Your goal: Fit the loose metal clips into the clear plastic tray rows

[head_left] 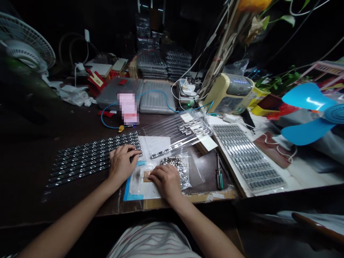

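Near brown tabletop's (pixel 80 123) front edge: touching small tan block (pixel 146 176) with right hand (pixel 167 179), silver-studded black strips (pixel 80 157) (seemingly filled) with left hand (pixel 121 162); can't tell grips; leaving loose silver parts (pixel 184 173).

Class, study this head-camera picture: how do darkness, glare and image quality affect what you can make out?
Head view: the frame's top falls to near black; head view: glare streaks the clear ribbed tray and a blue fan blade; head view: bagged metal parts glint, too small to tell singly; head view: a pixelated patch hides detail.
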The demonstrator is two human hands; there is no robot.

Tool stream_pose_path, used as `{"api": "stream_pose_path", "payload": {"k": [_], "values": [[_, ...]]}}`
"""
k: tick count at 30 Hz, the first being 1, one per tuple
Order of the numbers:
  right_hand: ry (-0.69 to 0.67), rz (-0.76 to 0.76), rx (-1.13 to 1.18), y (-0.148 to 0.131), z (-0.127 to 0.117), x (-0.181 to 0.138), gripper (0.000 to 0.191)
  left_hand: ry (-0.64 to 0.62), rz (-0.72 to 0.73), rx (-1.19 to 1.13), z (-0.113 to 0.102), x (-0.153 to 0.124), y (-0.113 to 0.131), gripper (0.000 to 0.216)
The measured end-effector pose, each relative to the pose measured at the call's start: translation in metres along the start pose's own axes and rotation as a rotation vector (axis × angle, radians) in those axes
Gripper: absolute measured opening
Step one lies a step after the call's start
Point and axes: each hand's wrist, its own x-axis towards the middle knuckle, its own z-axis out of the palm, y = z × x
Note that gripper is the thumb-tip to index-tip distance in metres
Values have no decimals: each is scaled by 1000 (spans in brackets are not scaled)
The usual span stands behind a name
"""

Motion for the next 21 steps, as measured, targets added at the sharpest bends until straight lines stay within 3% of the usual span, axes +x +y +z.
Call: {"api": "stream_pose_path", "payload": {"k": [4,8,12,16,21], "values": [[-4,-11,-20,-1,3,-2,9,15,13,-10,-1,4,5,15],[-35,-17,-47,-2,-1,-2,7,-79,85,-52,4,17,28,13],[-34,45,-173,8,-19,-4,26,-180,108,-58,11,28,46,13],[-96,65,-311,23,-34,-13,41,-198,92,-179,7,27,44,13],[-45,71,-261,29,-29,-17,10,-326,-115,-541,-8,5,33,25]]}}
